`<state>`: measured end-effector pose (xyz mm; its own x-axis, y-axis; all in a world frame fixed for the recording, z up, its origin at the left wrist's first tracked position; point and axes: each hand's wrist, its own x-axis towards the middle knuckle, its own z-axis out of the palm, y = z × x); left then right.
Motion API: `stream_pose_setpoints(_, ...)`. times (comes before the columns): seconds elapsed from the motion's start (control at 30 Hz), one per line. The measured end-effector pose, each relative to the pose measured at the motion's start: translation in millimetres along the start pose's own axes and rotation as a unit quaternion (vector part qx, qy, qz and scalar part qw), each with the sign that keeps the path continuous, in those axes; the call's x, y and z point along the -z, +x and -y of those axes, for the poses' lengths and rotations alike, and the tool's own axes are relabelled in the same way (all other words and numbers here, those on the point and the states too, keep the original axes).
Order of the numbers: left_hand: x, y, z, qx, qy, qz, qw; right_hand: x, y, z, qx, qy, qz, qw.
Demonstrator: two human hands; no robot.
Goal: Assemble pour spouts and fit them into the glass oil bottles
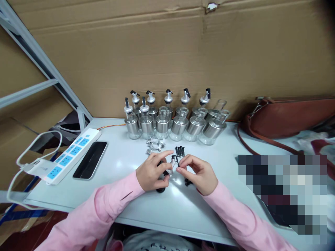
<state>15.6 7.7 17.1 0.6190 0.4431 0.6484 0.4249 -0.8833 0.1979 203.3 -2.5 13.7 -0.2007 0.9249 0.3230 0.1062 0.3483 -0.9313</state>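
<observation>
My left hand (151, 171) is closed around a small silver pourer spout (172, 161) with a black base, held just above the white table (120, 195). My right hand (199, 173) pinches a thin black lever piece (178, 162) against that spout. Both sleeves are pink. Just beyond my fingers lie a few silver spout parts (155, 145) and a short row of black lever pieces (179, 151). Behind them stand several glass dispenser bottles (172, 122) with steel collars; the back ones carry pourer tops, some front ones are uncapped.
A white power strip (66, 157) with blue sockets and a dark phone (90, 159) lie at the left. A brown leather bag (285, 116) sits at the right, with a blurred patch below it. A cardboard wall rises behind; a metal rack frame (39, 59) stands at left.
</observation>
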Motion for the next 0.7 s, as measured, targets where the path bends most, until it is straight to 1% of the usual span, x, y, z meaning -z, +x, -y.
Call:
stream_pose_setpoints(0.13, 1.5, 1.8, 0.3, -0.01, 0.009, 0.009, 1.0, -1.1, -1.4, 0.4, 0.0, -0.003, 0.018, 1.0)
stream_pose_setpoints(0.23, 2.0, 1.8, 0.7, -0.011, 0.004, 0.006, 1.0, -2.0, -2.0, 1.0, 0.007, -0.002, 0.028, 1.0)
stream_pose_setpoints(0.5, 2.1, 0.0, 0.0, 0.021, -0.031, -0.005, 0.999, 0.4, 0.0, 5.5, 0.014, -0.008, -0.028, 0.999)
stream_pose_setpoints(0.7, 2.4, -0.3, 0.0, 0.033, -0.036, -0.008, 0.999, 0.4, -0.1, 6.6, 0.033, -0.006, -0.049, 0.998)
